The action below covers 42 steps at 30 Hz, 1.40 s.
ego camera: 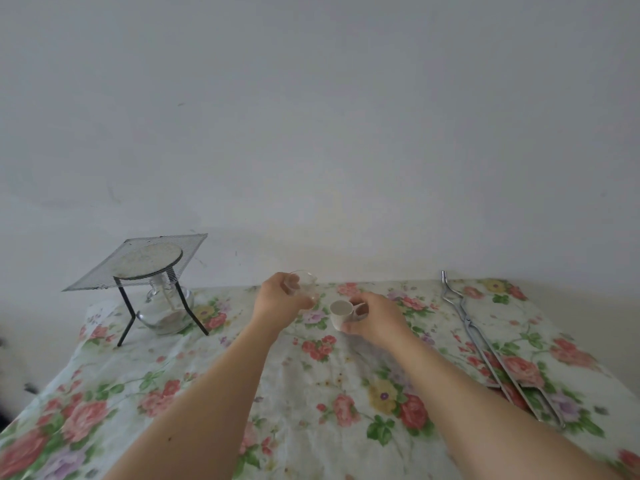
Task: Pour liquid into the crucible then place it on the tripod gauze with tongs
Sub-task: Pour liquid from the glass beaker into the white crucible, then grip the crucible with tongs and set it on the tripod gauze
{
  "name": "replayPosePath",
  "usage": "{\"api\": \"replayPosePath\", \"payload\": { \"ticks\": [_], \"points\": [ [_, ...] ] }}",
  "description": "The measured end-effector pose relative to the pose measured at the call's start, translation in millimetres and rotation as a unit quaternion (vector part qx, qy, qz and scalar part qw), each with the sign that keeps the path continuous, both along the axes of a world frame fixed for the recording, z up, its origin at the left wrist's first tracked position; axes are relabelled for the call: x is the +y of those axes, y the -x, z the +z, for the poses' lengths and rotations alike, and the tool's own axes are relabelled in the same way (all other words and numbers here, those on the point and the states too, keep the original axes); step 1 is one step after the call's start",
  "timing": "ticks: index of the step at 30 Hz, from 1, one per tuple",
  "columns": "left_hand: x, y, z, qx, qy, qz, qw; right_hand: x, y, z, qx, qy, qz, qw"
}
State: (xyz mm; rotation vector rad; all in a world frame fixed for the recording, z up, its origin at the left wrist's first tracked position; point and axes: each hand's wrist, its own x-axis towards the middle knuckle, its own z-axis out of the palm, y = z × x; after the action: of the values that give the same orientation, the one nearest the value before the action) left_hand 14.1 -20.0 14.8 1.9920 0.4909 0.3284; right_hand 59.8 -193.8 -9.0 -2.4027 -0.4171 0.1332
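My left hand (277, 297) grips a small clear glass beaker (306, 287), held just above the table and left of the crucible. The white crucible (341, 314) stands on the flowered cloth, and my right hand (375, 320) holds it from the right side with the fingers around it. The beaker's spout points toward the crucible, but I cannot tell whether any liquid is flowing. At the far left stands a black tripod (126, 308) carrying a wire gauze (138, 265) with a round pale centre. Metal tongs (485, 348) lie on the cloth at the right, untouched.
A glass spirit burner (166, 311) sits under the tripod between its legs. The table (311, 393) is covered by a floral cloth and backs onto a plain pale wall. The tongs stretch from the back right toward the front right edge.
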Motion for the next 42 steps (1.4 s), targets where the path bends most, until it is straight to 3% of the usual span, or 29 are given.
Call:
{"api": "replayPosePath", "payload": {
  "ticks": [22,28,34,42],
  "points": [
    [8.1,-1.1,-20.0,0.065,-0.011,0.009,0.998,-13.0,0.7,4.7,0.003,0.002,-0.026,1.0],
    [3.0,6.1,-6.6,0.02,-0.011,-0.009,1.0,-19.4,4.5,12.2,-0.012,0.011,-0.027,1.0],
    [-23.6,17.1,15.7,-0.032,-0.244,-0.031,0.969,-41.9,20.6,29.4,-0.031,0.016,-0.056,0.998],
    [-91.2,28.8,17.7,-0.019,-0.392,-0.165,0.905,-100.3,49.4,35.7,-0.024,0.066,-0.106,0.992]
  ]
}}
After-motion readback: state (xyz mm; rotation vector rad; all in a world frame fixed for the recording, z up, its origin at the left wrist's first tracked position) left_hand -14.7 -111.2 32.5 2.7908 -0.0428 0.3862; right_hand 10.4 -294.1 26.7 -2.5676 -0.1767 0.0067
